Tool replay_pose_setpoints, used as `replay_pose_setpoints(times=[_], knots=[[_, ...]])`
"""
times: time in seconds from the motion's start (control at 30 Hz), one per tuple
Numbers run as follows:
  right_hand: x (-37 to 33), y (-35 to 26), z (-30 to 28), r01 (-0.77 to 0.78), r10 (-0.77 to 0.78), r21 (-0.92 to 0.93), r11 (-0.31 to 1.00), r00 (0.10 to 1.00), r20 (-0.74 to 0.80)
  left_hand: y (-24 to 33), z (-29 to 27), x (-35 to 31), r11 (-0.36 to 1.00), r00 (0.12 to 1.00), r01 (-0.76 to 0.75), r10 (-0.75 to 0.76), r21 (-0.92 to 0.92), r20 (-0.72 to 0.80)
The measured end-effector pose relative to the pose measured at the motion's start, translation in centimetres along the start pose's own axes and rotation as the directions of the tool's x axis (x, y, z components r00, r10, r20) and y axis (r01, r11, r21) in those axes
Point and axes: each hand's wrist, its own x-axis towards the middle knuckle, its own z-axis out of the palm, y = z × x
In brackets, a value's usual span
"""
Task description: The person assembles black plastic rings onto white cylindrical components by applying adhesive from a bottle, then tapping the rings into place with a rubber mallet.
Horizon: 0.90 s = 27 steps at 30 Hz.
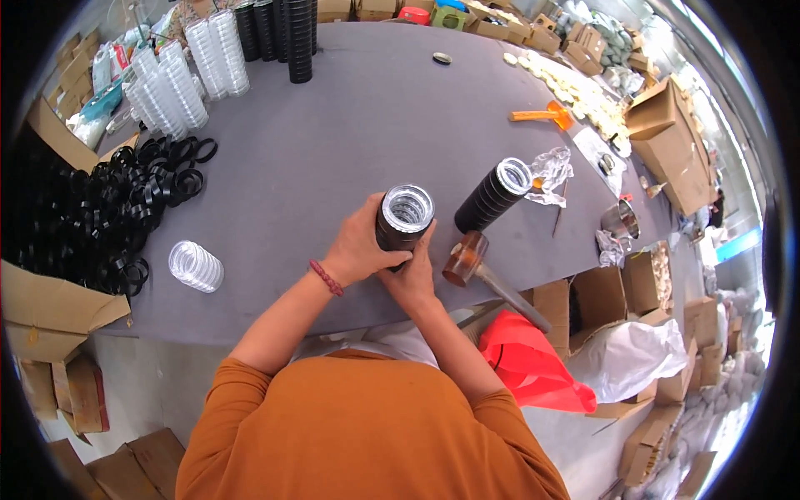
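Note:
Both hands are wrapped round an upright stack of black rings [406,212] with a clear ribbed ring set in its top. My left hand [361,243] grips its left side, thumb across the front. Lower on the right side, my right hand [412,277] closes round it, its fingers partly hidden. A second black ring stack [487,200] with a clear top stands just to the right. Between that stack and the table edge lies a mallet [467,260] with a brown head and metal handle. To the left, a short stack of clear rings [197,267] stands alone.
Loose black rings [125,196] spill from a cardboard box at left. Tall clear stacks [171,92] and black stacks [299,42] stand far left. Rightward are an orange mallet [546,115], crumpled foil [552,175], a metal cup [621,220], pale round pieces [575,87] and boxes [675,142].

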Motion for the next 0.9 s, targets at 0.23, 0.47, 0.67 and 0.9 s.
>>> replay_pose_setpoints(times=[0.23, 0.47, 0.67, 0.9], knots=[[0.9, -3.6, -9.9, -0.109, 0.207, -0.308, 0.945, 0.929, 0.305, -0.6, -0.3, -0.4, 0.999, 0.999, -0.034, 0.034, 0.025, -0.001], [-3.4, 0.7, -16.7, -0.129, 0.337, -0.804, 0.58, 0.937, 0.093, 1.4, 0.7, 1.0, 0.976, 0.974, -0.152, 0.12, -0.157, -0.195], [-5.7, 2.9, -17.1, -0.079, 0.179, -0.647, 0.759, 0.98, 0.091, 0.3, 1.4, 1.4, 0.983, 0.971, -0.176, 0.163, -0.058, -0.173], [3.7, -15.1, -18.4, 0.104, -0.106, 0.051, 0.993, 0.994, 0.041, 0.5, 1.2, 1.1, 0.976, 0.977, -0.143, 0.112, -0.166, -0.181]])
